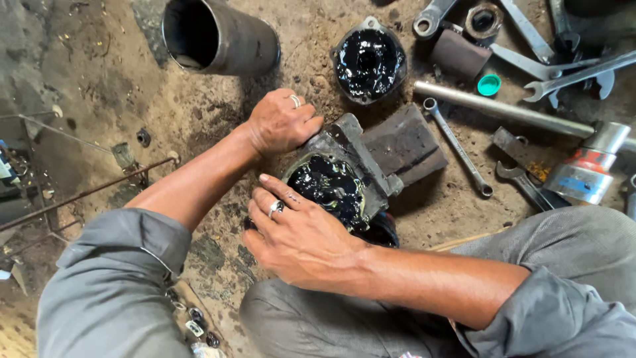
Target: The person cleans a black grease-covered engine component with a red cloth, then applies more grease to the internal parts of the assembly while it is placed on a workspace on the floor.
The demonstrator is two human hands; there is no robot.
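Gripping grey cast-metal housing packed with black grease at frame centre, left hand clamped on its upper edge, right hand spreading fingers over grease; packing seemingly well along, second greased round cover lying apart, upper centre

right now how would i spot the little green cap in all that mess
Look at the pile of spanners at the top right of the dirt floor. The green cap lies just below the brown cylinder, above the long steel pipe. It is the only bright teal thing there.

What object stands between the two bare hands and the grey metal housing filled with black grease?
Nothing visible does: the left hand and the right hand both already rest on the grey metal housing.
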